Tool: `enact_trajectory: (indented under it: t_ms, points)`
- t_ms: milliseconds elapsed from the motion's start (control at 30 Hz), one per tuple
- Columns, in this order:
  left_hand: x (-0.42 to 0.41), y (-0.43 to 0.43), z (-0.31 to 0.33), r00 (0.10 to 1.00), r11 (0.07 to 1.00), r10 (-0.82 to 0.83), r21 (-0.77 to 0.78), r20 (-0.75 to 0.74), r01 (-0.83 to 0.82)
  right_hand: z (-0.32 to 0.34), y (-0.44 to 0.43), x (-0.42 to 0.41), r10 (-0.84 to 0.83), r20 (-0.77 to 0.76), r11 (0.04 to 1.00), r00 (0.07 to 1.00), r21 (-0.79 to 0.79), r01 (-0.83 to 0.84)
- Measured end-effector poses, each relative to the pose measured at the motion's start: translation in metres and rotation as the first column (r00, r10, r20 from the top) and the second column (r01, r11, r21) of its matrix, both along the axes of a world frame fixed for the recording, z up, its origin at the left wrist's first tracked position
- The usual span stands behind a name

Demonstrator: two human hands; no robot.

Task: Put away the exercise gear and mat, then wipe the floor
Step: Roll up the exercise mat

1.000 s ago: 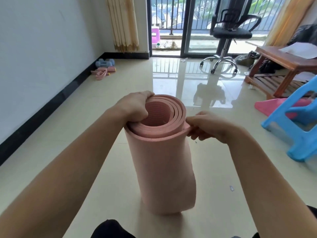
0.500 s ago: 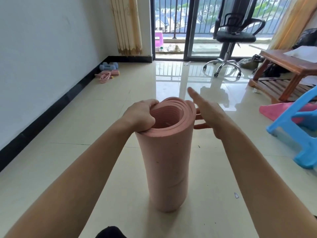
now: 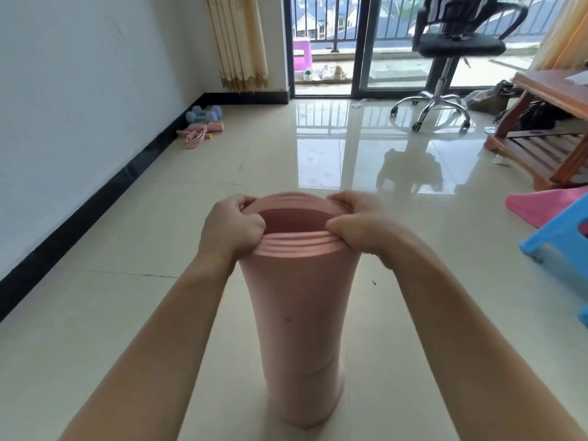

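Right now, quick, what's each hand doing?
Left hand: closed, gripping the left top rim of the mat.
Right hand: closed, gripping the right top rim of the mat.

A black office chair [image 3: 458, 46] on a chrome wheeled base stands before the sliding glass door [image 3: 359, 58], and a beige curtain [image 3: 237, 39] hangs left of this door, next to the white wall [image 3: 79, 90]. At the right edge there is a wooden table [image 3: 553, 87] with a slatted lower shelf and, nearer, a blue plastic stool [image 3: 560, 229]. On the balcony [image 3: 397, 63] outside, a purple stool [image 3: 300, 57] stands beside some shoes [image 3: 321, 73].
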State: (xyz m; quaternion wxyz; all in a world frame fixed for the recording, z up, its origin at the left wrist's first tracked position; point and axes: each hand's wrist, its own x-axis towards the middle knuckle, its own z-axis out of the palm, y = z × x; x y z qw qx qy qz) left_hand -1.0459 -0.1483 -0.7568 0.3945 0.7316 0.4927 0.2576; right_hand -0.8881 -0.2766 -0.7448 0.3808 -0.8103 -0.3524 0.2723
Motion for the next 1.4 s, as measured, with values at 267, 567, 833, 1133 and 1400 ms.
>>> enact_trajectory:
  t_ms: [267, 567, 833, 1133, 1400]
  points:
    - [0.031, 0.004, 0.015, 0.901, 0.991, 0.063, -0.077, -0.429, -0.106, 0.018, 0.026, 0.031, 0.009, -0.122, 0.933, 0.992, -0.355, -0.052]
    - [0.036, -0.038, 0.140, 0.793, 0.943, -0.289, -0.302, -0.536, 0.140, 0.111, -0.015, 0.043, 0.056, -0.171, 0.909, 0.984, -0.398, -0.121]
    - [0.090, -0.030, 0.393, 0.845, 0.955, -0.254, -0.259, -0.470, 0.144, 0.355, -0.021, 0.123, 0.282, -0.207, 0.912, 0.937, -0.247, -0.329]
    - [0.156, 0.032, 0.542, 0.968, 0.993, -0.118, -0.054, -0.222, 0.108, 0.526, 0.063, 0.199, 0.385, 0.136, 0.921, 0.913, -0.127, -0.369]
    - [0.204, 0.171, 0.541, 0.984, 0.976, -0.032, 0.205, -0.174, 0.069, 0.541, 0.215, 0.248, 0.396, 0.300, 0.918, 0.868, -0.093, -0.386]
